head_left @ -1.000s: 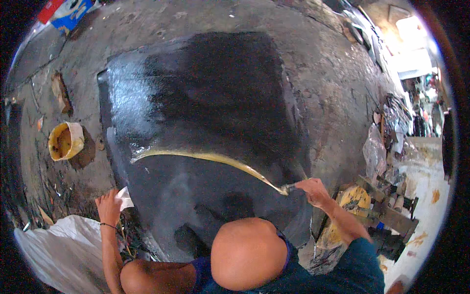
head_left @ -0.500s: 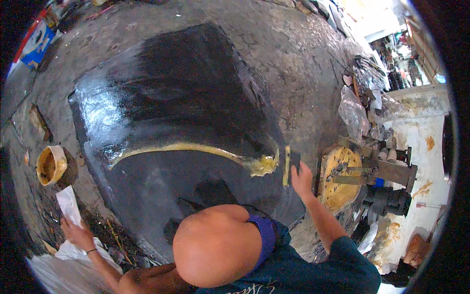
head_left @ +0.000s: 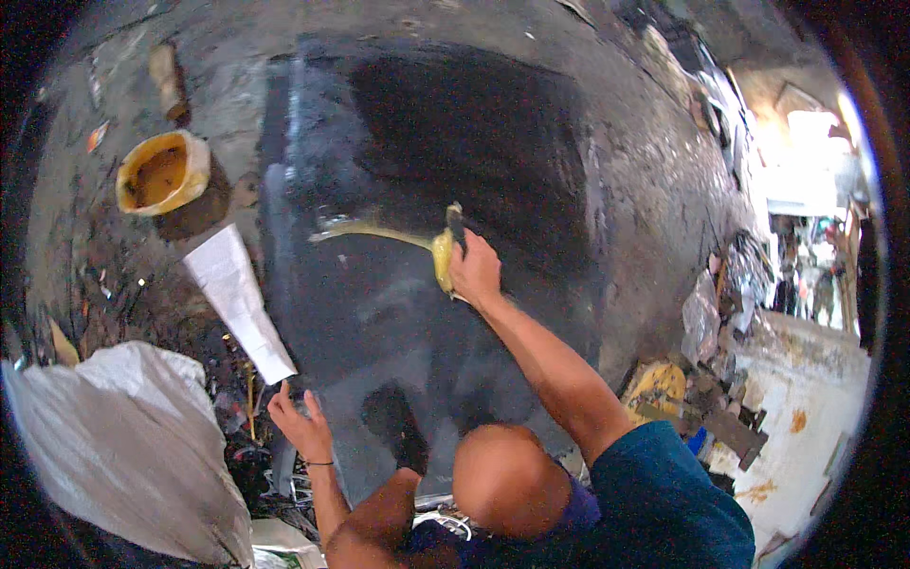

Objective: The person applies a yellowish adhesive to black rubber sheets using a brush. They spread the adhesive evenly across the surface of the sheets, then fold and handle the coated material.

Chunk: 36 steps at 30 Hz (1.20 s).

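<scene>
A black sheet (head_left: 417,332) lies on the floor in front of me, with a thin streak of yellow paste (head_left: 374,230) across it. My right hand (head_left: 477,270) is closed around a dark, flat spreader (head_left: 458,228). Its edge rests at the right end of the streak, where a thick yellow lump has gathered against it. At lower left, my left hand (head_left: 303,431) pinches the near end of a long white strip (head_left: 237,299), which looks like paper or cloth. The strip reaches away beside the sheet's left edge.
Beyond the strip stands an open tub (head_left: 194,180) coated with yellow-brown paste. A stubby brown piece (head_left: 167,83) lies farther off. A large whitish sack (head_left: 133,436) bulges at lower left. On the right are a yellow-stained block (head_left: 657,387) and clear plastic (head_left: 701,318).
My right hand has brought the spreader leftward over the sheet, and the yellow streak looks shorter. The white strip has come nearer the sheet with my left hand. The view has shifted.
</scene>
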Each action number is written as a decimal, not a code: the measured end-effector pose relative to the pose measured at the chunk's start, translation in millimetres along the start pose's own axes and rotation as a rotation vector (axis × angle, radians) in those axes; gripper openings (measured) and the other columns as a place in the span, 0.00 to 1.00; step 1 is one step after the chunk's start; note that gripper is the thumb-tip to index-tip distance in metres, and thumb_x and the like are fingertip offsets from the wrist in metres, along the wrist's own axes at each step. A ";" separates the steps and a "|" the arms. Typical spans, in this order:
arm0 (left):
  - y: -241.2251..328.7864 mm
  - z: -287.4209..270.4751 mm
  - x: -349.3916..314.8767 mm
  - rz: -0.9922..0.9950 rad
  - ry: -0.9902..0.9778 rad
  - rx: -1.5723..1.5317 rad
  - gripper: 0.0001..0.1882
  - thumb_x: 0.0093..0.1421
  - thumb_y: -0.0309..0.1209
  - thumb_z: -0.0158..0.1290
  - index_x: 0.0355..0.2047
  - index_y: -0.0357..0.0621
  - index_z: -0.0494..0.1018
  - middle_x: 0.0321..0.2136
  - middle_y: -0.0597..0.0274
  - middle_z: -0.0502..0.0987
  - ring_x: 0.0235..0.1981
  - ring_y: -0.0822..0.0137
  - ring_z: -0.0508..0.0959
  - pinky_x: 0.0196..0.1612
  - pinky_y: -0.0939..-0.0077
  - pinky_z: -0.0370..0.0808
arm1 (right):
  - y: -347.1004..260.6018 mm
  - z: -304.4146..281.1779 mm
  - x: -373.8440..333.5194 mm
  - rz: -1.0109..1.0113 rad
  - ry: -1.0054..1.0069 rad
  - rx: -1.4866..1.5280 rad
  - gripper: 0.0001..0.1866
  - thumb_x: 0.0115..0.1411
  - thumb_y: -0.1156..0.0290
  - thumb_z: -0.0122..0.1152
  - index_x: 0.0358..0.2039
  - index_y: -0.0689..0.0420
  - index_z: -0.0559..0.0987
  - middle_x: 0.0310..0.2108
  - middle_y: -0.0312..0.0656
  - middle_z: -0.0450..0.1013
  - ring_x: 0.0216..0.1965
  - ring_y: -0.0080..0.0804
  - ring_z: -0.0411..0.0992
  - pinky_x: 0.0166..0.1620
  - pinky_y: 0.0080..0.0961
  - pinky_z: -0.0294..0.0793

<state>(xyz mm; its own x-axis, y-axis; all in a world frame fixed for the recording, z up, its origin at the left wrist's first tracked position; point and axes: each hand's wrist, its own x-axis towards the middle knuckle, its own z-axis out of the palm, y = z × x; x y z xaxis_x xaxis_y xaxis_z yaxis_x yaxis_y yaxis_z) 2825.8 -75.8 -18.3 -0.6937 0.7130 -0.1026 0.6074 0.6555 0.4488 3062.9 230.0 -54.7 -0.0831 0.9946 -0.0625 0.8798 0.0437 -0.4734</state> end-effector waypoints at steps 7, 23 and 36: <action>-2.0 -12.9 27.8 0.017 0.157 -0.086 0.13 0.62 0.31 0.54 0.44 0.39 0.73 0.43 0.49 0.72 0.49 0.49 0.68 0.53 0.56 0.63 | -154.4 46.9 73.4 -0.844 -0.399 -0.157 0.13 0.60 0.62 0.54 0.44 0.52 0.77 0.37 0.46 0.77 0.37 0.49 0.77 0.37 0.45 0.77; -106.9 -34.4 127.0 0.045 0.327 0.187 0.05 0.58 0.25 0.52 0.34 0.36 0.72 0.34 0.46 0.73 0.38 0.45 0.73 0.40 0.56 0.70 | -89.0 36.1 65.2 -1.509 -0.498 -0.151 0.17 0.57 0.70 0.54 0.46 0.39 0.77 0.42 0.30 0.75 0.48 0.35 0.72 0.48 0.43 0.67; -56.6 -36.9 -3.6 0.417 -0.040 0.169 0.09 0.63 0.31 0.54 0.38 0.37 0.75 0.37 0.49 0.73 0.42 0.49 0.72 0.54 0.57 0.68 | 245.2 -174.4 -225.6 -0.612 -0.577 -0.284 0.24 0.53 0.74 0.56 0.52 0.42 0.76 0.54 0.25 0.71 0.59 0.24 0.64 0.62 0.40 0.54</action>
<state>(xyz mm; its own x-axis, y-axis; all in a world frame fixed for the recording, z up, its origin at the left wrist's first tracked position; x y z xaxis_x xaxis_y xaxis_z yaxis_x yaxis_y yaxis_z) 2779.7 -124.7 -10.6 -0.3630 0.9316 0.0202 0.8887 0.3397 0.3081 3379.0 32.8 -3.4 -0.7325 0.5899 -0.3397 0.6804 0.6504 -0.3378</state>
